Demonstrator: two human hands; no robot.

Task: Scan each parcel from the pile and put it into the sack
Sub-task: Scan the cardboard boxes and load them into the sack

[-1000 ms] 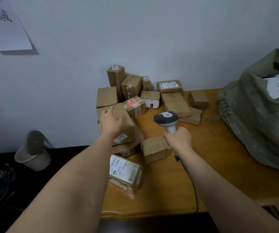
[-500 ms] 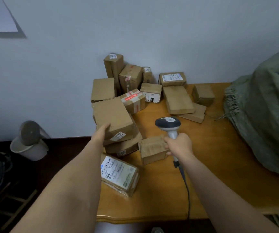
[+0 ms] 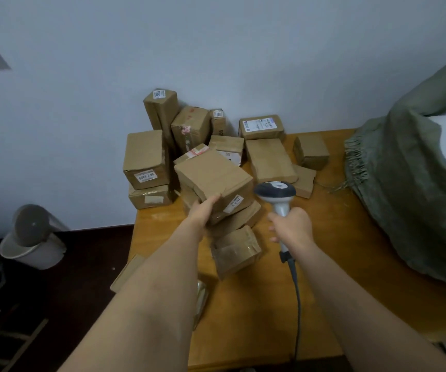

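Nearest: both forearms reach in over the table (image 3: 243,331). Scanner cable (image 3: 297,304) hangs from the R hand (image 3: 293,228), whose fingers are curled tight round the scanner (image 3: 276,196) handle; scanner head up, just right of the held box. Small taped parcel (image 3: 236,251) lies on the table btwn the two wrists, below the held box. L hand (image 3: 203,212) grips the box (image 3: 213,181) at its near-left corner, thumb on top, other fingers hidden under it; box is tilted, white label on the near-right side, over another parcel below. Behind, the pile (image 3: 267,159) of brown parcels runs back to the wall (image 3: 216,49). Far right, green sack (image 3: 409,200) on the table, mouth open, white labelled parcel inside. Floor left: white bin (image 3: 32,242).
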